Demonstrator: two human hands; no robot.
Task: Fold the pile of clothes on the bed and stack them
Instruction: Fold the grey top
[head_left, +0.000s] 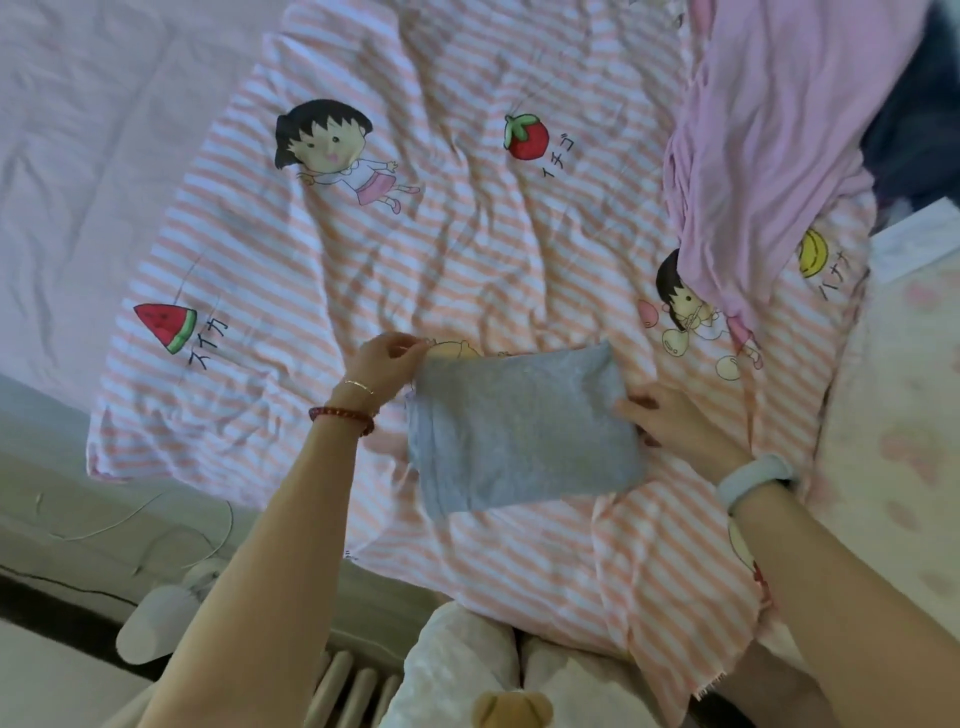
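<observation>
left hand (384, 358): far-left corner of grey garment (514, 421) is pinched, 10 o'clock.
right hand (670, 421): fingers flat, right edge is pressed, 3 o'clock.
step: edges are best squared before stacking.
next: pink garment (753, 156), 1 o'clock.

A folded garment (519, 426) lies on the bedspread (363, 249) between two hands, loose clothes (753, 156) heaped behind, right.

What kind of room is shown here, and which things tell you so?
Most likely a bedroom in a home. A striped cartoon quilt lies spread over a bed sheet, both hands work on a folded grey garment, and loose pink clothes wait nearby.
</observation>
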